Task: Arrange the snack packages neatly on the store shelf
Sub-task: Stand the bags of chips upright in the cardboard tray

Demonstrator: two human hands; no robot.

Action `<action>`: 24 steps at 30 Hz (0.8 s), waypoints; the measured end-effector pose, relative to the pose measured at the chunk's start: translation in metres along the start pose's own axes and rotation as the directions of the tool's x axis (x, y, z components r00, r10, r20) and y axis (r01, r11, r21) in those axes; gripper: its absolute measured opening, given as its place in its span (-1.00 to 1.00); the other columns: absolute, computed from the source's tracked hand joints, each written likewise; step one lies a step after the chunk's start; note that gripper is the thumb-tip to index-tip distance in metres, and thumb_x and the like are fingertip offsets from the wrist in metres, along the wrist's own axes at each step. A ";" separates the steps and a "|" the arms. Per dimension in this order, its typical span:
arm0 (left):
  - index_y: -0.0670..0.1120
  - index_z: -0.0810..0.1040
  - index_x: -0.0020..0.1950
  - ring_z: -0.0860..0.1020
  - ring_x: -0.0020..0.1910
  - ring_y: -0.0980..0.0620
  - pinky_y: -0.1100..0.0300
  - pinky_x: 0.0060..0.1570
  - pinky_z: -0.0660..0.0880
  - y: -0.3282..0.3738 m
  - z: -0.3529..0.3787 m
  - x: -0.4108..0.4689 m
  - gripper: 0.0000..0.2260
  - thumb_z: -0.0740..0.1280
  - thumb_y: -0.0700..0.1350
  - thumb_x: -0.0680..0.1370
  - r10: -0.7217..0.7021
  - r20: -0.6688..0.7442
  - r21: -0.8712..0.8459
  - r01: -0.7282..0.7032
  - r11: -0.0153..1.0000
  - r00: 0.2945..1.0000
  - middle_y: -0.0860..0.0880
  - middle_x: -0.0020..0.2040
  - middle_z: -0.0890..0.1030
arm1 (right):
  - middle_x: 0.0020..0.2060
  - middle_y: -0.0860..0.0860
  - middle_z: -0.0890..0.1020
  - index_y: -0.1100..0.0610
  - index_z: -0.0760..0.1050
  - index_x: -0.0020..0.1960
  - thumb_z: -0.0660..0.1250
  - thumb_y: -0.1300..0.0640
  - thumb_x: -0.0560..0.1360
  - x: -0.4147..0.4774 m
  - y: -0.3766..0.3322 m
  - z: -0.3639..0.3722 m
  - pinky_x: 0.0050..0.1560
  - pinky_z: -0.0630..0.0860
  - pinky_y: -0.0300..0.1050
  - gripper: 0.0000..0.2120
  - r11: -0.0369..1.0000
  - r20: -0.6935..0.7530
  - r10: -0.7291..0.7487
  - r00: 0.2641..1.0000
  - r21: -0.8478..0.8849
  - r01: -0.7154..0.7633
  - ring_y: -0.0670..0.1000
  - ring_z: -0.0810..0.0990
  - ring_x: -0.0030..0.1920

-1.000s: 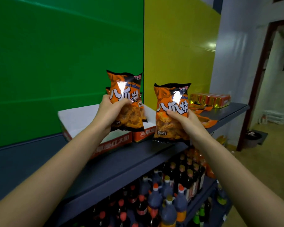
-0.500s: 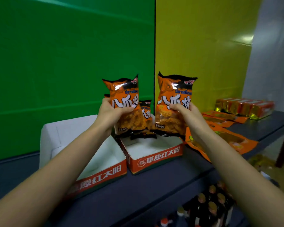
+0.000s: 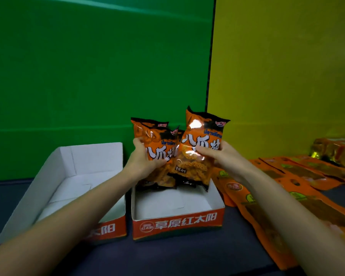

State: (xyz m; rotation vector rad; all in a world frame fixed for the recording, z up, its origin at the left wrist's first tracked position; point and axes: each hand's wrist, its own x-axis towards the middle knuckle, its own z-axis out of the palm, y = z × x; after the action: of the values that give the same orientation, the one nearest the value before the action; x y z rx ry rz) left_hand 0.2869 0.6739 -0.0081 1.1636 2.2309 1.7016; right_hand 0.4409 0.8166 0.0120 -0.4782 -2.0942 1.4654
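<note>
**A bag in each hand**

The left hand (image 3: pixel 141 162) grips one orange snack bag (image 3: pixel 161 150); the right hand (image 3: pixel 223 158) grips a second bag (image 3: pixel 199 140), touching it. Both stand upright at the back of the red-fronted box (image 3: pixel 177 225).

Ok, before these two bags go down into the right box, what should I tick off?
1. Left hand grips the left bag: ok.
2. Right hand grips the right bag: ok.
3. Both bags upright, print facing the camera: ok.
4. Bags over the box: ok, bottoms at its rear part.
5. Room in the box in front of them: ok, white floor shows.
6. Count of bags already standing behind: cannot tell; a back bag peeks out, the rest is hidden.
</note>
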 end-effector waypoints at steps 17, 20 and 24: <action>-0.13 0.29 0.31 0.30 0.29 -0.14 0.04 0.23 0.24 -0.003 -0.017 -0.007 -0.29 0.49 0.14 0.32 -0.059 -0.134 0.634 0.132 0.762 0.989 -0.14 0.24 0.46 | 0.20 0.05 0.53 0.14 0.32 0.28 0.36 -0.30 0.34 0.029 0.030 0.023 0.25 0.38 0.05 -0.29 0.725 -0.102 -0.165 0.981 -0.687 0.051 0.10 0.45 0.23; -0.12 0.31 0.31 0.33 0.28 -0.14 0.02 0.24 0.28 -0.003 -0.018 -0.005 -0.28 0.51 0.14 0.30 -0.059 -0.125 0.633 0.125 0.764 0.990 -0.14 0.24 0.48 | 0.12 0.05 0.55 0.15 0.36 0.18 0.29 -0.34 0.37 0.031 0.032 0.024 0.17 0.36 0.02 -0.35 0.655 -0.101 -0.162 0.982 -0.755 0.030 0.11 0.46 0.18; -0.13 0.33 0.30 0.38 0.25 -0.15 -0.01 0.24 0.37 -0.002 -0.019 -0.004 -0.26 0.51 0.18 0.27 -0.066 -0.113 0.655 0.124 0.745 0.991 -0.15 0.23 0.49 | 0.12 0.09 0.53 0.19 0.32 0.18 0.36 -0.28 0.36 0.031 0.029 0.027 0.13 0.42 0.00 -0.35 0.685 -0.134 -0.157 0.978 -0.728 0.010 0.13 0.47 0.17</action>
State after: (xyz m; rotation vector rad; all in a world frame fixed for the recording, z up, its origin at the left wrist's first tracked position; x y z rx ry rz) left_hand 0.2791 0.6564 -0.0039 1.0501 3.0107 0.9202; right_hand 0.3999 0.8243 -0.0158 -0.7603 -2.4392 0.4345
